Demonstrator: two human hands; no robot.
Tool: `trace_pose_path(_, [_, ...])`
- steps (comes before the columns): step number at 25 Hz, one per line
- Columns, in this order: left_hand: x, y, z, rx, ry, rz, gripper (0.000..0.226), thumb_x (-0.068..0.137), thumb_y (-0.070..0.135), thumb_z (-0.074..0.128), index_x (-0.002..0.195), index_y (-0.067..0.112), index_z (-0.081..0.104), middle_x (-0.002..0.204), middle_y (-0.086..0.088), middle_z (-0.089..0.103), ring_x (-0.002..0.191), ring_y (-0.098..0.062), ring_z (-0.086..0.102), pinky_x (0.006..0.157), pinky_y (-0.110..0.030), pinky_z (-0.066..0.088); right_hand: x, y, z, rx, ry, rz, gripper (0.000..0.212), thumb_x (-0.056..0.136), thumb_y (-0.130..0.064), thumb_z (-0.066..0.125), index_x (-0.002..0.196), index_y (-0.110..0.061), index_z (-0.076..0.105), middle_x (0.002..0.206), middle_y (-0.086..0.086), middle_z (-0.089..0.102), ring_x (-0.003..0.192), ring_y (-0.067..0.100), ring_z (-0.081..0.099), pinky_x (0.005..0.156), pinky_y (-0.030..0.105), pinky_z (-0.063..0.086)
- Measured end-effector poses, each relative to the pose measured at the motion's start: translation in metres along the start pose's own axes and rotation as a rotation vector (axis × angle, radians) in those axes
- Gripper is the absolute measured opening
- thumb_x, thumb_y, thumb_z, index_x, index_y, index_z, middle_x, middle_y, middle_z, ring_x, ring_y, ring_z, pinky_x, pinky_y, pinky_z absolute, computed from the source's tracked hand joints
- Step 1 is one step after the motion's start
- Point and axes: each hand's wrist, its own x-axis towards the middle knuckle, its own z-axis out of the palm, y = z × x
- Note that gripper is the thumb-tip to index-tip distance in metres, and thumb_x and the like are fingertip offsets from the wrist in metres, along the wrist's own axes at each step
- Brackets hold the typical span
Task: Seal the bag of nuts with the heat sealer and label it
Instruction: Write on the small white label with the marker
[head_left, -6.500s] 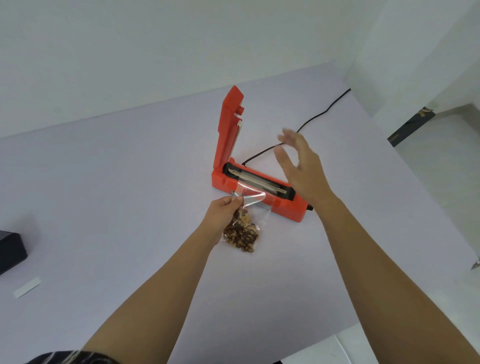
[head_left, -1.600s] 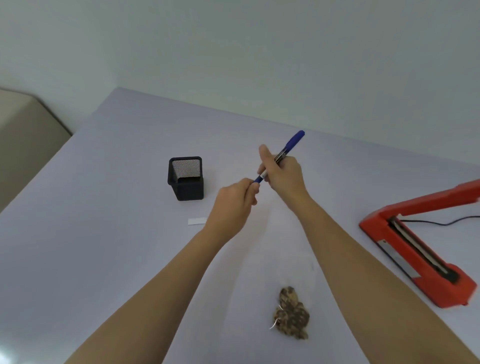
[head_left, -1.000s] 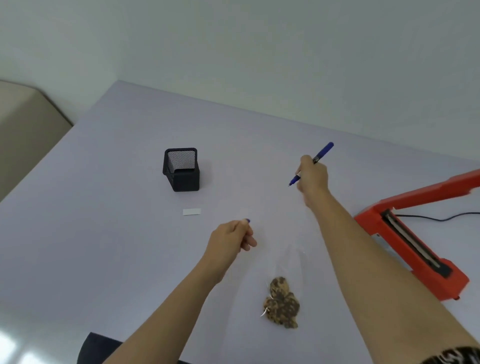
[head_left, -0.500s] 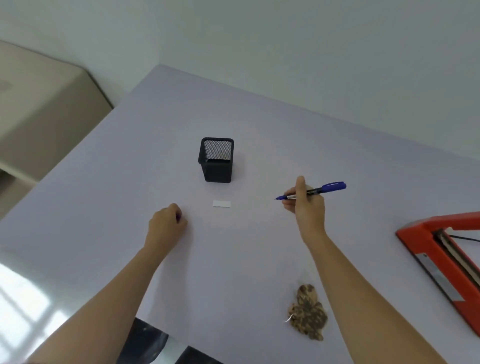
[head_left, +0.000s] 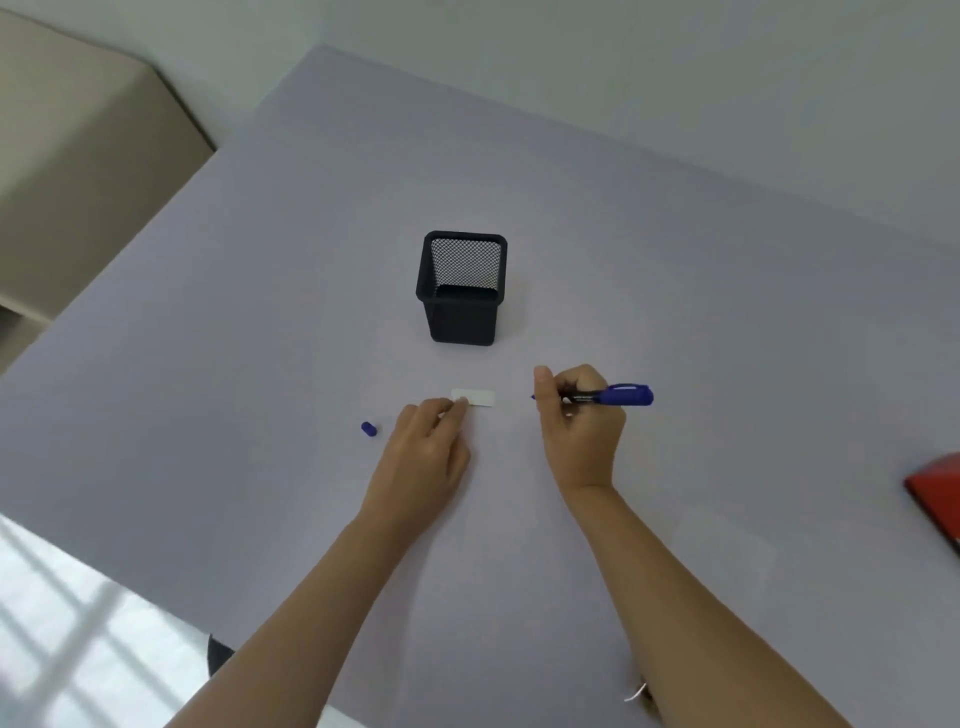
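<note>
The left hand (head_left: 423, 452), which half a second ago rested apart from the label (head_left: 474, 397), now presses its fingertips on the label's left end, fingers curled, grasping nothing. The right hand (head_left: 579, 421) has drawn nearer, its grip closed on the blue marker (head_left: 615, 396), tip just right of the label. The cap (head_left: 369, 428) lies on the bench (head_left: 260, 364), left of the left hand. Beyond stands the mesh pen holder (head_left: 461, 288). The heat sealer (head_left: 937, 491) shows at the right edge.

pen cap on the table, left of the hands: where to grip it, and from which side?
The pen cap lies on its side on the table, apart from the left hand. Probably best pinched across its short round body from above, fingers on the long sides; nothing crowds it.
</note>
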Motion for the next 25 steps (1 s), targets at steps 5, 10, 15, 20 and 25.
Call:
trace_pose_path(5, [0.006, -0.004, 0.017, 0.046, -0.003, -0.031, 0.040, 0.084, 0.012, 0.044, 0.117, -0.002, 0.061, 0.112, -0.018, 0.063, 0.083, -0.033, 0.055, 0.076, -0.036, 0.049, -0.003, 0.017, 0.012, -0.002, -0.033, -0.045, 0.039, 0.086, -0.037, 0.056, 0.065, -0.005, 0.050, 0.061, 0.014, 0.055, 0.056, 0.029, 0.055, 0.054, 0.023, 0.043])
trace_pose_path(10, [0.009, -0.003, 0.019, 0.025, -0.011, -0.023, 0.037, 0.083, 0.013, 0.044, 0.110, -0.004, 0.064, 0.113, -0.016, 0.063, 0.080, -0.030, 0.053, 0.072, -0.035, 0.051, -0.005, 0.023, 0.015, 0.000, -0.020, -0.052, 0.048, 0.087, -0.048, 0.048, 0.066, -0.004, 0.051, 0.063, 0.015, 0.056, 0.057, 0.019, 0.052, 0.056, 0.019, 0.042])
trace_pose_path(15, [0.012, 0.001, 0.018, -0.089, 0.011, -0.112, 0.035, 0.079, 0.007, 0.062, 0.111, -0.004, 0.063, 0.117, -0.020, 0.060, 0.095, -0.036, 0.059, 0.085, -0.030, 0.043, -0.007, 0.025, 0.015, -0.029, -0.037, -0.056, 0.040, 0.086, -0.037, 0.055, 0.066, -0.003, 0.051, 0.063, 0.013, 0.054, 0.060, 0.019, 0.048, 0.057, 0.016, 0.040])
trace_pose_path(20, [0.021, 0.010, 0.024, -0.054, 0.058, -0.040, 0.027, 0.082, 0.009, 0.057, 0.104, -0.004, 0.067, 0.107, -0.019, 0.066, 0.090, -0.036, 0.064, 0.076, -0.033, 0.053, -0.007, 0.022, 0.015, 0.013, 0.015, -0.054, 0.048, 0.087, -0.047, 0.049, 0.068, -0.003, 0.052, 0.063, 0.014, 0.055, 0.058, 0.018, 0.050, 0.057, 0.021, 0.042])
trace_pose_path(25, [0.023, 0.005, 0.029, -0.045, 0.058, 0.001, 0.028, 0.086, 0.017, 0.048, 0.093, 0.000, 0.070, 0.091, -0.015, 0.069, 0.076, -0.032, 0.062, 0.063, -0.035, 0.056, -0.007, 0.021, 0.016, 0.018, 0.006, -0.065, 0.049, 0.087, -0.048, 0.049, 0.068, -0.004, 0.052, 0.063, 0.013, 0.055, 0.057, 0.019, 0.051, 0.055, 0.025, 0.044])
